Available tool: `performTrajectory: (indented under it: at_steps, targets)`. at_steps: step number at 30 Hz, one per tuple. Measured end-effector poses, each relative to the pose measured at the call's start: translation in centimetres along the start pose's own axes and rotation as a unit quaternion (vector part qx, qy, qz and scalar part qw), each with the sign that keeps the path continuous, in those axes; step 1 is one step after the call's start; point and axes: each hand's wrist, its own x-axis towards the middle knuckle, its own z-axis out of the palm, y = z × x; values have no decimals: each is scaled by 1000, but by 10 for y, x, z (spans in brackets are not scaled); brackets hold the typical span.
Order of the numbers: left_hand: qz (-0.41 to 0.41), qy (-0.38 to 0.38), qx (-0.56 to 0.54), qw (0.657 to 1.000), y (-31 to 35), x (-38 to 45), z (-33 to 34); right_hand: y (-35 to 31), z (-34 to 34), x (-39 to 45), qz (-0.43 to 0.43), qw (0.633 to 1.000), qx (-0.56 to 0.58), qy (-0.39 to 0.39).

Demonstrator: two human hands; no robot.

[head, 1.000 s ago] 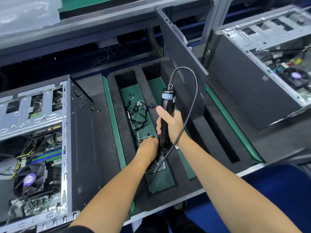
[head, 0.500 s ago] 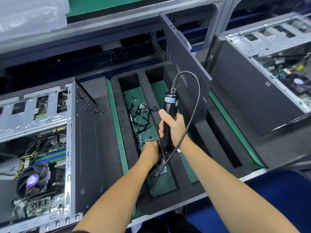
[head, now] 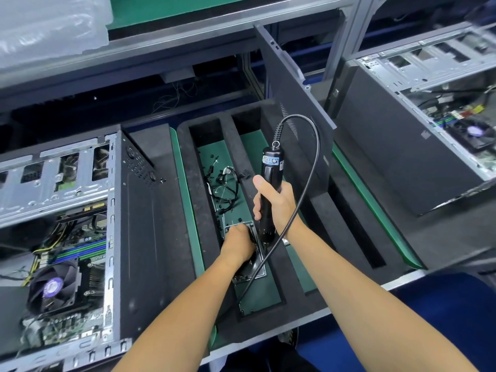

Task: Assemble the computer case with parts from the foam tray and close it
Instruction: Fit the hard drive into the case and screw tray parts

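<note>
Looking down over both forearms, we see the black foam tray [head: 204, 200] in the middle of the bench, its long slots showing the green mat beneath. Our right hand [head: 273, 202] is wrapped round the barrel of a black electric screwdriver [head: 269, 183], fingers and thumb curled about it, the tool held nearly upright with its tip pointing down into the left slot. Its black cable [head: 312, 183] loops up from the top, arcs over to the right and trails down across the right wrist toward the tray's near end.

Our left hand [head: 237, 242] reaches down into that same slot and rests on a small metal-framed part [head: 255, 275] lying on the mat; the fingers are bent under the knuckles and hidden, so we cannot tell whether they grip it or only press on it. Just beyond this hand lies a bundle of black wires [head: 226, 186] with a few loose small pieces around it.

A dark side panel [head: 292, 103] stands on edge in the tray, leaning behind the screwdriver. To the left lies the open computer case [head: 139, 226], with its fan [head: 53, 287] and motherboard exposed. A second open case [head: 418, 162] lies to the far right, well apart from the tray.
</note>
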Motion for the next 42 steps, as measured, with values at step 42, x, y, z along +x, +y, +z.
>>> performTrajectory:
  at_steps: [42]
  targets:
    - [212, -27, 498, 841, -12, -12, 5, -3, 6, 3, 7, 1000, 8, 6]
